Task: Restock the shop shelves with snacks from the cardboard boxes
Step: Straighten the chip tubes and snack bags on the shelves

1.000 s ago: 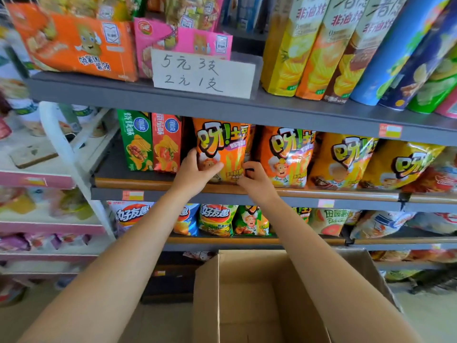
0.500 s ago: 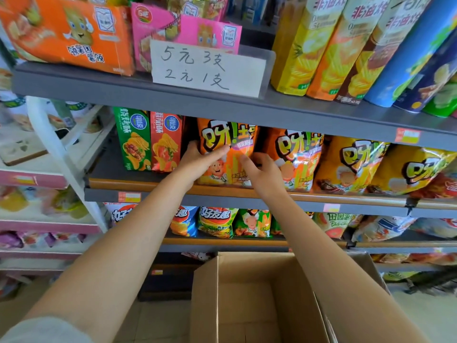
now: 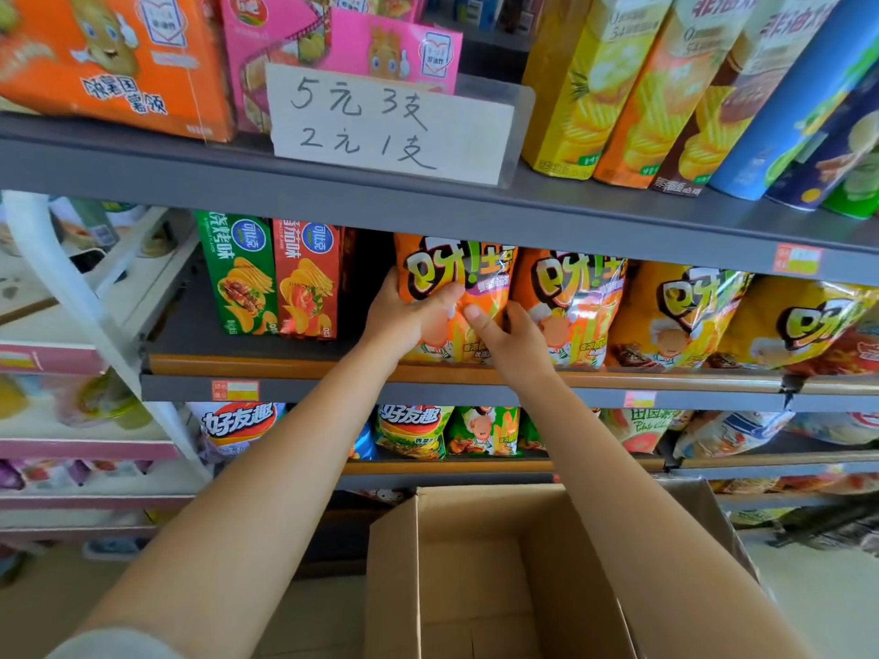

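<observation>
An orange snack bag point(image 3: 452, 273) stands upright on the middle shelf point(image 3: 304, 366), leftmost in a row of similar bags. My left hand point(image 3: 404, 316) grips its left edge, thumb across the front. My right hand point(image 3: 511, 337) is on the bag's lower right side, between it and the neighbouring orange bag point(image 3: 578, 302), with the thumb pressed on the front; its fingers are hidden behind the bag. An open cardboard box point(image 3: 480, 563) sits below my arms, and the part of its inside that I see holds nothing.
Green and red chip boxes point(image 3: 271, 278) stand left of the bag with a dark gap between. A handwritten price card point(image 3: 390, 123) and tall chip tubes point(image 3: 666, 88) sit on the shelf above. More snack bags point(image 3: 414, 430) fill the lower shelf. A white rack point(image 3: 71, 302) stands left.
The view moved closer to the shelf. Both hands shifted slightly up and inward on the orange bag, and the bag now stands straighter against its neighbour.
</observation>
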